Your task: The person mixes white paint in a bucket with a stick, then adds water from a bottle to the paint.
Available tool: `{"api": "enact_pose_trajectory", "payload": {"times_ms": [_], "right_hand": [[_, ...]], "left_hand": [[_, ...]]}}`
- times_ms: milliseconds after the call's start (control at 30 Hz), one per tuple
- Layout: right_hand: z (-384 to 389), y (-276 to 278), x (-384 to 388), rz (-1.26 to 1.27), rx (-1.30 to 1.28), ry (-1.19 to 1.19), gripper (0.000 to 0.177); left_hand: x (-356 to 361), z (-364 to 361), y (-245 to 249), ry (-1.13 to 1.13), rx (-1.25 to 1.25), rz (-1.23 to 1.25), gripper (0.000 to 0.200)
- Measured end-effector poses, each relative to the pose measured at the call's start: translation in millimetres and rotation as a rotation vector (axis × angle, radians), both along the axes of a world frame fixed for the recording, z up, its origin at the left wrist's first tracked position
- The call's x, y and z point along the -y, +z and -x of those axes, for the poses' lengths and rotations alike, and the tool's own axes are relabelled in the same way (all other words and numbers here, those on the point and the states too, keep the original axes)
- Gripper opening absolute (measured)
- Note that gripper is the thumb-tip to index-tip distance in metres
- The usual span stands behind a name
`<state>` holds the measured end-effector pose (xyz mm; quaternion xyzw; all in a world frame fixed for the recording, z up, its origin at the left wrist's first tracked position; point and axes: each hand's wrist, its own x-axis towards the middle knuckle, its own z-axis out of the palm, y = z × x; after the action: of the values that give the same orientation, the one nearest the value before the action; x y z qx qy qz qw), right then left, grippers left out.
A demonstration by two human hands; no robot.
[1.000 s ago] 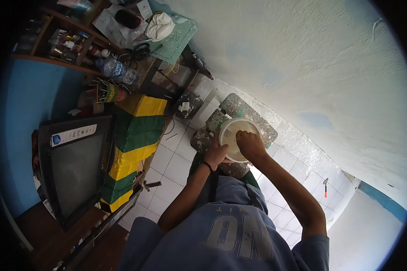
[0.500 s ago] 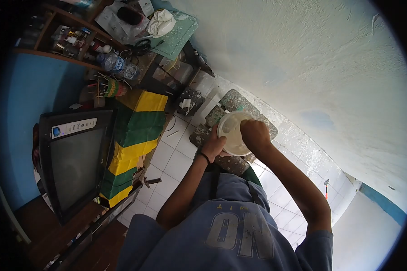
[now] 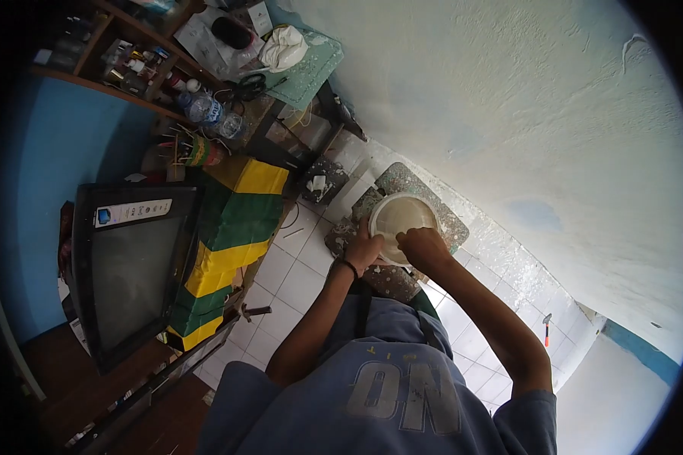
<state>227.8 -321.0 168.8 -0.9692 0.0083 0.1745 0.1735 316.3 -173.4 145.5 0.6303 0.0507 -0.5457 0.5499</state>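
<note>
A round whitish tub point(image 3: 404, 208) is held in front of my body, above a speckled, paint-spotted stool or board point(image 3: 448, 220). My left hand point(image 3: 365, 249) grips the tub's left rim, thumb at the edge and the other fingers beneath. Over the tub's near right part is my right hand point(image 3: 423, 247), closed in a fist with its fingers at the opening. Whatever it holds is too hidden to name. Pale material coats the inside of the tub.
A framed black screen point(image 3: 133, 265) and a yellow and green cloth point(image 3: 239, 220) stand at the left. Shelves with bottles point(image 3: 205, 108) are at the upper left. A hammer point(image 3: 546, 330) lies on the tiled floor point(image 3: 296, 265) beside the rough wall point(image 3: 508, 98).
My right hand has moved down and slightly left over the tub, uncovering more of its inside. The view has shifted slightly.
</note>
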Motion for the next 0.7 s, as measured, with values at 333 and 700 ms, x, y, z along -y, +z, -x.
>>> {"api": "enact_pose_trajectory", "payload": {"times_ms": [333, 700], "right_hand": [[-18, 33, 8, 0.140, -0.054, 0.067, 0.008], [-24, 10, -8, 0.234, -0.108, -0.086, 0.010]], "left_hand": [[-1, 3, -8, -0.003, 0.038, -0.008, 0.061], [-1, 2, -5, -0.061, 0.073, -0.035, 0.064]]}}
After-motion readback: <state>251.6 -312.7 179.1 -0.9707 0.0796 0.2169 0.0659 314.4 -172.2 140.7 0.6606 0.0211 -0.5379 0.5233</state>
